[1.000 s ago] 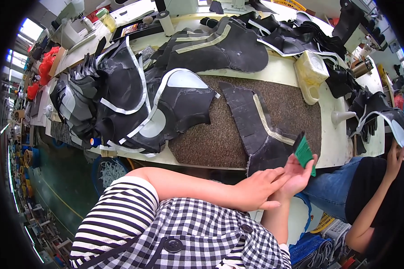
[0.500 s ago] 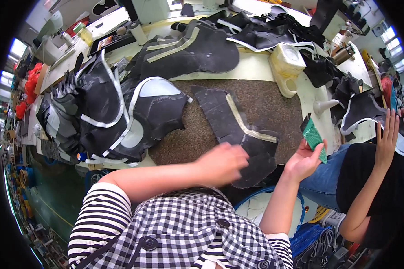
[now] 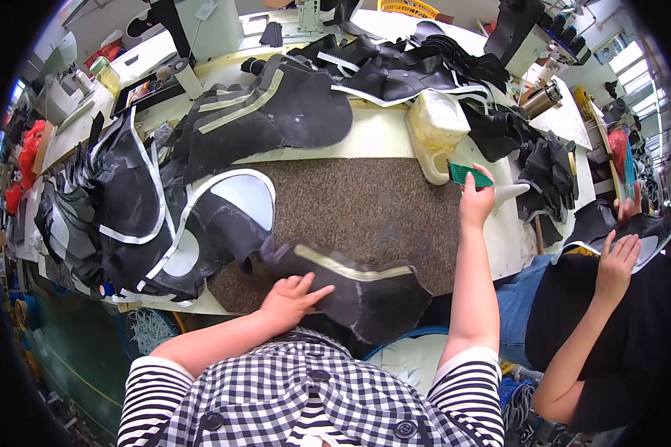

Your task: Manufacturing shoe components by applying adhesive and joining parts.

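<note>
My left hand (image 3: pixel 294 299) lies at the near edge of a black boot-shaped piece (image 3: pixel 369 302), fingers spread and touching it. This piece has a pale tape strip along its far side, and its left end is blurred. It overhangs the front edge of a brown speckled mat (image 3: pixel 358 197). Pinched in my right hand (image 3: pixel 478 201) is a green ribbed spreader (image 3: pixel 461 175), held at the low spout of a yellowed plastic glue container (image 3: pixel 435 123). The spreader's far tip is beside the spout opening; whether it touches cannot be made out.
White-edged black pieces (image 3: pixel 138 194) are heaped at left, taped black pieces (image 3: pixel 306 104) lie behind the mat. A white cone (image 3: pixel 510 193) sits beside my right wrist. At right, a co-worker's hands (image 3: pixel 617 262) handle another piece. A steel flask (image 3: pixel 542 100) stands at far right.
My right hand has carried the spreader up and left to the glue container's spout. The black piece has turned and slid nearer; my left hand has moved left, its fingers now spread.
</note>
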Demonstrator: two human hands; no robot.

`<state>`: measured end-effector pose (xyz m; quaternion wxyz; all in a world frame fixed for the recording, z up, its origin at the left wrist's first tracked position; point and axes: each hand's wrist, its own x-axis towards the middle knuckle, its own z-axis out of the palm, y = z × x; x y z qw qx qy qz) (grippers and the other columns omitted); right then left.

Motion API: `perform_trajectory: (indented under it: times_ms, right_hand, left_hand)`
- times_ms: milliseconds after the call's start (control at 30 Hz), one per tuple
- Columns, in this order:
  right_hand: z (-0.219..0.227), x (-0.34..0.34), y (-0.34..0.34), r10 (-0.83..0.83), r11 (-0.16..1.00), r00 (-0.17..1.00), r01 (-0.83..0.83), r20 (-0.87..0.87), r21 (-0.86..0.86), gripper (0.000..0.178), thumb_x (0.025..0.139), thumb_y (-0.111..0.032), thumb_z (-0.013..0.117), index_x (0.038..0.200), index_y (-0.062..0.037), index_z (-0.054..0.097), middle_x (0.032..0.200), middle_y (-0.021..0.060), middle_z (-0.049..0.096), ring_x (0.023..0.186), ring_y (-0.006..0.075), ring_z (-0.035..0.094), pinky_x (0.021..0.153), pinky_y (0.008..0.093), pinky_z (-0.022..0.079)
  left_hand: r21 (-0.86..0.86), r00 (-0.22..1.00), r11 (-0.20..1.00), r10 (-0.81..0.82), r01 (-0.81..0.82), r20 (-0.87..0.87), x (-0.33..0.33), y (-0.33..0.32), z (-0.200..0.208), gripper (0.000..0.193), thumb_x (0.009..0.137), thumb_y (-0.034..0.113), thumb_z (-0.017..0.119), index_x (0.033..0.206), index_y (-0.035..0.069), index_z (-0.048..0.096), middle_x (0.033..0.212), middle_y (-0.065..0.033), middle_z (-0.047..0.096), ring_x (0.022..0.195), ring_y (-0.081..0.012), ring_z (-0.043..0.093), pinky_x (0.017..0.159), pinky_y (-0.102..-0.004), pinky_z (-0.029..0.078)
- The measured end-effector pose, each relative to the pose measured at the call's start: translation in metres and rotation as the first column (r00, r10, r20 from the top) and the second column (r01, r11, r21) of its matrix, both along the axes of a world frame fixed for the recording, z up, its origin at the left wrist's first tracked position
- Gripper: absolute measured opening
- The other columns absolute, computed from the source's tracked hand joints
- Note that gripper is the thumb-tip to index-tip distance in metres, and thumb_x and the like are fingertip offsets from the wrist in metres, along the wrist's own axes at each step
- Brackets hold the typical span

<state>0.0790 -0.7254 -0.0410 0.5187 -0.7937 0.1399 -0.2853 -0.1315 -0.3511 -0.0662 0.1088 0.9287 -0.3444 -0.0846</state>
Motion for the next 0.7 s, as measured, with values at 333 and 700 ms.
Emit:
perform_trajectory:
  times_ms: [333, 700]
  right_hand:
    - [-0.021, 0.045, -0.003, 0.000, 0.983, 0.986, -0.031, -0.168, -0.179, 0.019, 0.084, -0.012, 0.061, 0.103, -0.0096, 0.061, 0.084, 0.0100, 0.065, 0.075, 0.0207, 0.064, 0.068, 0.0328, 0.049]
    - [-0.038, 0.020, -0.041, -0.204, 0.824, 0.961, 0.270, -0.185, 0.498, 0.024, 0.081, -0.003, 0.055, 0.105, -0.0014, 0.051, 0.085, 0.0114, 0.058, 0.060, 0.0211, 0.061, 0.050, 0.0310, 0.055]
  left_hand:
    - [0.142, 0.828, 0.863, 0.505, -0.484, -0.246, -0.003, 0.029, 0.033, 0.068, 0.075, 0.035, 0.070, 0.135, 0.020, 0.043, 0.111, -0.0166, 0.045, 0.096, -0.0334, 0.048, 0.080, -0.0401, 0.047]
    - [0.065, 0.884, 0.896, 0.445, -0.440, -0.144, 0.031, 0.008, 0.046, 0.040, 0.085, 0.032, 0.060, 0.111, 0.002, 0.054, 0.085, -0.0117, 0.056, 0.083, -0.0293, 0.058, 0.069, -0.0377, 0.049]
